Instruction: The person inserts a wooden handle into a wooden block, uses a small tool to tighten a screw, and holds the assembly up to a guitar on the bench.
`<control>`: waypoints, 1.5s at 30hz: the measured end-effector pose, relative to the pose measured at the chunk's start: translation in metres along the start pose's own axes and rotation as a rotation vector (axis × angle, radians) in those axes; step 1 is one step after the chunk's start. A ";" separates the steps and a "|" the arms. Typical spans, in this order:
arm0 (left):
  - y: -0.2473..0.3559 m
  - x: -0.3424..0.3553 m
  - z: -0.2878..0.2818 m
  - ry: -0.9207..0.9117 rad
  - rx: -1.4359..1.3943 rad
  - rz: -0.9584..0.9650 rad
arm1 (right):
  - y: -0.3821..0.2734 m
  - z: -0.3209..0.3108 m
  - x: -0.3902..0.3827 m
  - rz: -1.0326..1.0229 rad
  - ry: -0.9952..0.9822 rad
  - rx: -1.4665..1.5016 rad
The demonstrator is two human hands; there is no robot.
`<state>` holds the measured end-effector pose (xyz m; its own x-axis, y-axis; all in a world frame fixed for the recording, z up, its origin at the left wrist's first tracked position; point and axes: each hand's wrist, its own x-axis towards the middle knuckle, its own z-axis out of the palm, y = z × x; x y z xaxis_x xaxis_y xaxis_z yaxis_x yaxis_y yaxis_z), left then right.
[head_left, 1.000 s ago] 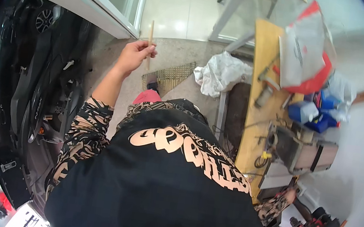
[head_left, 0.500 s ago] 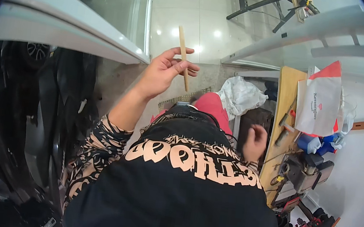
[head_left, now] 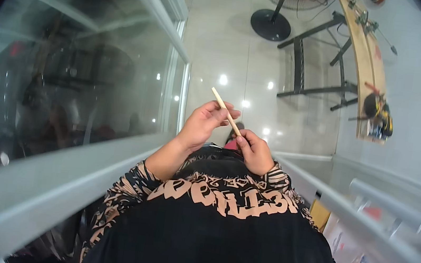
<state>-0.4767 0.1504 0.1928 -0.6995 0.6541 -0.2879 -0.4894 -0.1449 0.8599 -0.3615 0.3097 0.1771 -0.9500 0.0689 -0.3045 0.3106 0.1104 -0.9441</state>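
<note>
A slim, pale wooden stick (head_left: 219, 98) slants in front of my chest, its far end up and to the left. My left hand (head_left: 205, 124) pinches it around the middle between thumb and fingers, the other fingers partly spread. At the near end, my right hand (head_left: 254, 152) grips the stick between its thumb and bent fingers. Both hands are close together, just beyond the hem of my black printed shirt (head_left: 218, 233).
Glass door panels with pale frames flank me, one on the left (head_left: 180, 56) and one on the right (head_left: 305, 181). Ahead on the tiled floor (head_left: 222, 42) stand a fan (head_left: 271, 24) and a black-legged workbench (head_left: 298, 68). A yellow-and-black power tool (head_left: 378, 111) lies on its wooden top.
I have moved forward into the doorway, leaving the cluttered side bench behind. My right hand has come up from my side and taken hold of the stick's near end.
</note>
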 end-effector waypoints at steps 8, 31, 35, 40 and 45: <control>0.112 0.216 -0.048 0.043 -0.005 0.095 | -0.058 -0.093 0.198 -0.049 0.024 -0.095; 0.403 0.872 -0.196 -0.571 0.082 0.083 | -0.265 -0.291 0.718 -0.017 0.747 -0.115; 0.474 0.952 -0.240 -0.422 0.397 0.033 | -0.306 -0.360 0.851 -0.004 0.702 -0.247; 0.542 1.027 -0.301 -0.237 0.562 0.208 | -0.354 -0.397 1.014 -0.098 0.527 -0.273; 0.584 1.131 -0.379 -0.104 0.640 0.125 | -0.391 -0.408 1.194 -0.245 0.321 -0.415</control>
<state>-1.7508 0.5243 0.2097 -0.6617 0.7337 -0.1546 0.0210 0.2242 0.9743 -1.6047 0.7529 0.2342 -0.9587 0.2827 0.0311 0.1310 0.5359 -0.8340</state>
